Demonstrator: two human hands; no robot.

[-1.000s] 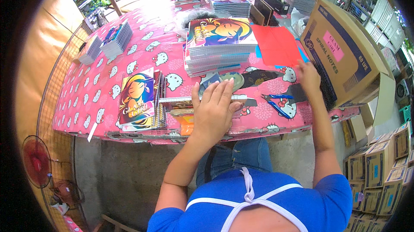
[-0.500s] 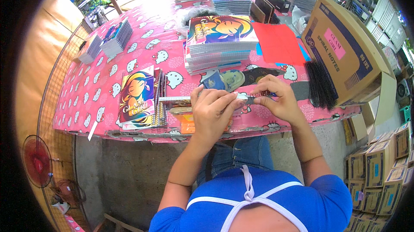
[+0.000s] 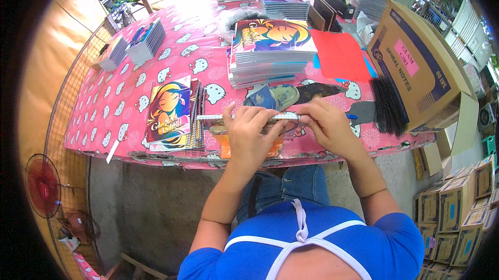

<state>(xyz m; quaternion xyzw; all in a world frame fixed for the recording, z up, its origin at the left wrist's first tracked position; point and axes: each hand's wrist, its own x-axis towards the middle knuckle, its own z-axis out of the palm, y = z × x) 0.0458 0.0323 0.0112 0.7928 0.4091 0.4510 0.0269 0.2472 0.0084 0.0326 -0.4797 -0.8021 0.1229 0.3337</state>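
Observation:
My left hand (image 3: 250, 135) lies on top of a thin stack of notebook pages (image 3: 213, 118) held on edge at the table's front, its fingers curled over the white edge. My right hand (image 3: 326, 124) pinches the right end of the same stack, near a black spiral binding. A finished spiral notebook with a colourful cartoon cover (image 3: 169, 113) lies just left of my left hand. A bundle of black spiral coils (image 3: 387, 104) lies to the right of my right hand.
A tall stack of unbound colourful covers and pages (image 3: 270, 51) stands behind my hands. A red sheet (image 3: 339, 55) and an open cardboard box (image 3: 421, 67) sit at the right. More notebook stacks (image 3: 146, 41) lie at the back left. A red fan (image 3: 41, 185) stands on the floor.
My right hand came back from the coils at the right and joined my left hand on the page stack, where both now grip it.

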